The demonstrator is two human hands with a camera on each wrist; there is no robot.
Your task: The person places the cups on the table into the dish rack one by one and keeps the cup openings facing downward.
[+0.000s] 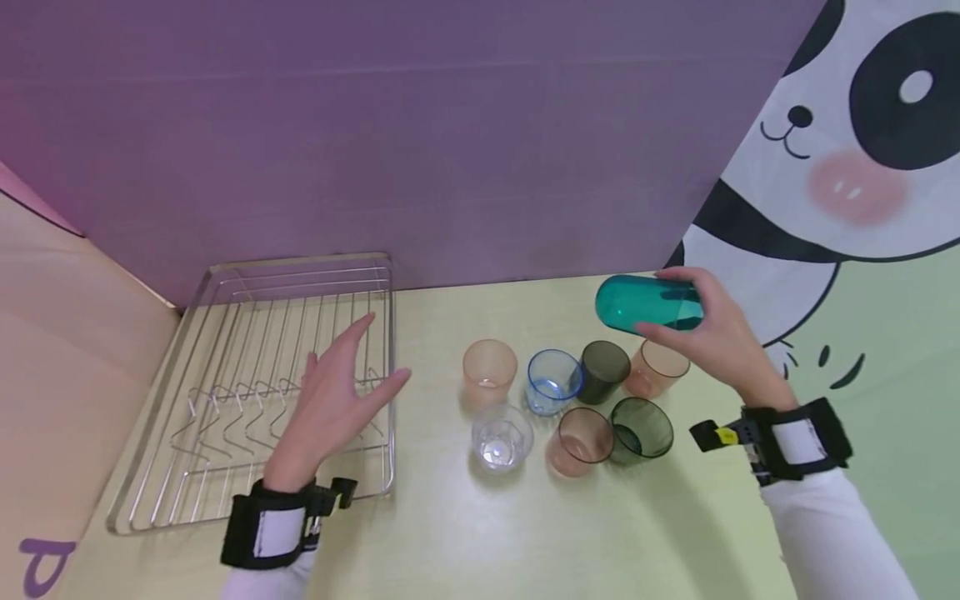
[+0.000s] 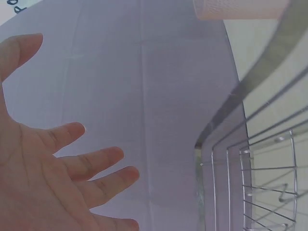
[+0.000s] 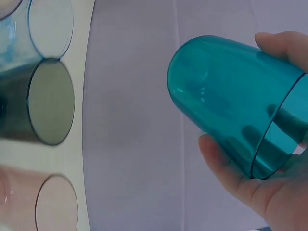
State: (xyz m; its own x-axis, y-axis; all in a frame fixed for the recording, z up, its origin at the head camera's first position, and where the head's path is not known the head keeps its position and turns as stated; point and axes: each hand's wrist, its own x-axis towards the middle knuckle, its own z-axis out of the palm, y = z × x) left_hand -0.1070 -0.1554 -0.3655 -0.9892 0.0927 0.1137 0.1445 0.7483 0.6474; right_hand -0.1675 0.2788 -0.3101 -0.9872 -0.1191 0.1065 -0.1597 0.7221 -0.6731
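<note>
in the head view, the right hand (image 1: 712,329) grasps a teal cup (image 1: 637,304), thumb along its near side and a finger along the far side. the cup lies sideways in the air, rounded base toward the left, over the far right part of a group of glasses. these stand upright on the pale table (image 1: 465,533): a peach glass (image 1: 490,371), a clear glass (image 1: 502,442), a blue-rimmed glass (image 1: 553,383), a dark grey glass (image 1: 604,373), an orange glass (image 1: 654,371), a pinkish brown glass (image 1: 580,442) and a smoky green glass (image 1: 639,432). the left hand (image 1: 330,408) hangs above a wire rack (image 1: 300,262), holding nothing, thumb spread away from the fingers

in the left wrist view, the left palm faces the camera, fingers splayed and released, apart from the rack's metal rim

in the right wrist view, the grasping fingers show through the cup's see-through wall near its rim; a gap separates the cup from the glasses, with purple cloth (image 3: 134,120) behind
</note>
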